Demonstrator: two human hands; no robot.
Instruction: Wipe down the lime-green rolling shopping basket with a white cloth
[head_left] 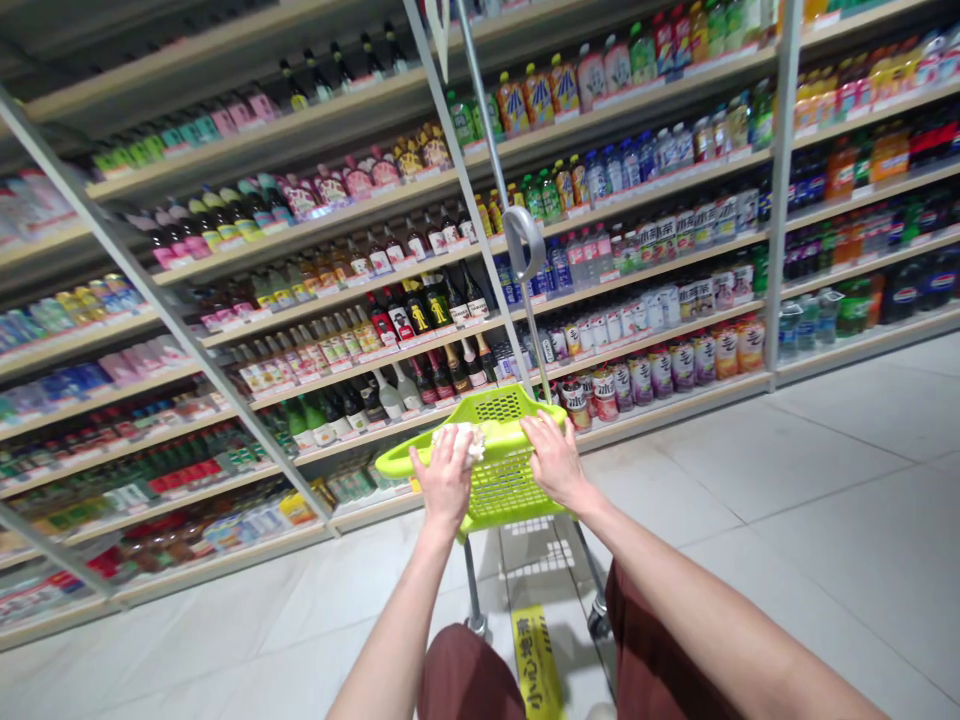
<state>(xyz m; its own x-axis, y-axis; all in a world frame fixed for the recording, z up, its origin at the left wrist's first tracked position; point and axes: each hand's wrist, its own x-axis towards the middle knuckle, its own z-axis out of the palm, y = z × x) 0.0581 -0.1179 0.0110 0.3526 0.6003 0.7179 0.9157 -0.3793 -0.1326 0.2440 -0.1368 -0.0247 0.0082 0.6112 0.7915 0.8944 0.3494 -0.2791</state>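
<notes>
Left hand (444,482) and right hand (555,458) reach forward, near each other but apart.
Both show their backs, fingers bent; the left one's outermost finger stands away from the rest. The left forearm (397,610) rises from the bottom edge and the right forearm (675,585) slants in from the lower right, both bare.

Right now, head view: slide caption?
Left hand with white cloth and right hand on a green basket rim, before stocked shelves.

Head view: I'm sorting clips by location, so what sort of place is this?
Probably a supermarket or similar shop, in its drinks aisle: long shelves hold rows of soft-drink bottles, and a lime-green shopping cart stands in front of them.
</notes>
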